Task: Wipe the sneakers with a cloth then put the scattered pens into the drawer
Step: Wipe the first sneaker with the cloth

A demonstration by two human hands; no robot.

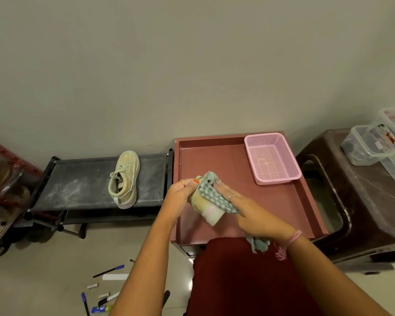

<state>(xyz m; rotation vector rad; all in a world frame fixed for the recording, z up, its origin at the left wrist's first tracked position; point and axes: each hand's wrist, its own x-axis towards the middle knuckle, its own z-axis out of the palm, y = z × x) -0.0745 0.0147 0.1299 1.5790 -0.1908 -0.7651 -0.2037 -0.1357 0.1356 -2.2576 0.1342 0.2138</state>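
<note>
1. Pens (105,290) lie scattered on the floor (55,270), nearest.
2. Over the tabletop (271,208), left hand (180,197) fingers grip a sneaker (206,209); right hand (242,208) presses a cloth (211,190) on it.
3. Second sneaker (124,179) sits on the rack (78,185); pink basket (271,158) in the tabletop's far right corner.

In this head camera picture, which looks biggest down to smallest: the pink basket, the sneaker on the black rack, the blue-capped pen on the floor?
1. pink basket
2. sneaker on the black rack
3. blue-capped pen

Basket and sneaker lie at similar depth, so that order seems fair.
</note>
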